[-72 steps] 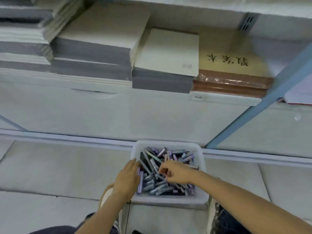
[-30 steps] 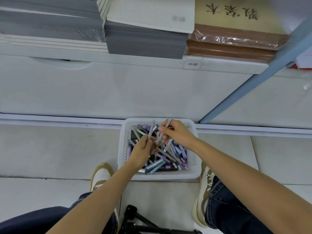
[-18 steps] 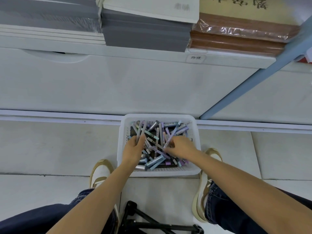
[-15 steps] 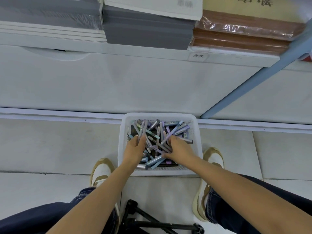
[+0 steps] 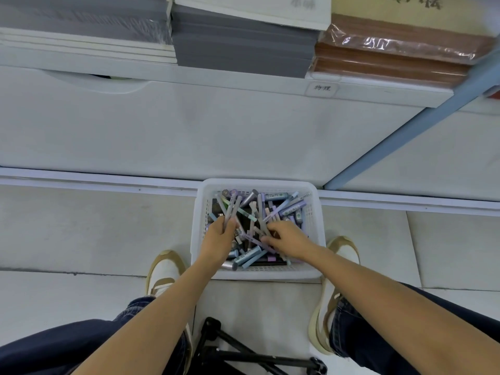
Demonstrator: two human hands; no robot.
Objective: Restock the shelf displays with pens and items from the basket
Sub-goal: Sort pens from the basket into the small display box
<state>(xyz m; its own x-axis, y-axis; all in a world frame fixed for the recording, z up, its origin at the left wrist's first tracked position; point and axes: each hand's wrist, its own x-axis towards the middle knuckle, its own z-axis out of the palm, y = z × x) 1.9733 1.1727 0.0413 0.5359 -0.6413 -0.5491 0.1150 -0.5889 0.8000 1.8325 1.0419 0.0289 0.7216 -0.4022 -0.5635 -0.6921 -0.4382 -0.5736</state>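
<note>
A white perforated basket (image 5: 313, 212) stands on the floor against the shelf base, filled with several pastel pens and markers (image 5: 286, 209) in purple, blue and grey. My left hand (image 5: 219, 239) is over the basket's left side and grips a small bunch of grey pens (image 5: 231, 209) that point away from me. My right hand (image 5: 286, 236) reaches into the middle of the pile, its curled fingers pinching thin pens there; the fingertips are partly hidden among them.
Above, a white shelf (image 5: 243, 85) carries stacks of grey notebooks (image 5: 238, 47) and wrapped brown books (image 5: 392, 52), with a small label (image 5: 322, 88). A blue post (image 5: 405, 131) slants at right. My shoes flank the basket; a black tripod (image 5: 243, 350) lies between my legs.
My right hand came down from above the basket into the pile. My left hand kept its bunch of pens and settled over the left side. The view tilted downward.
</note>
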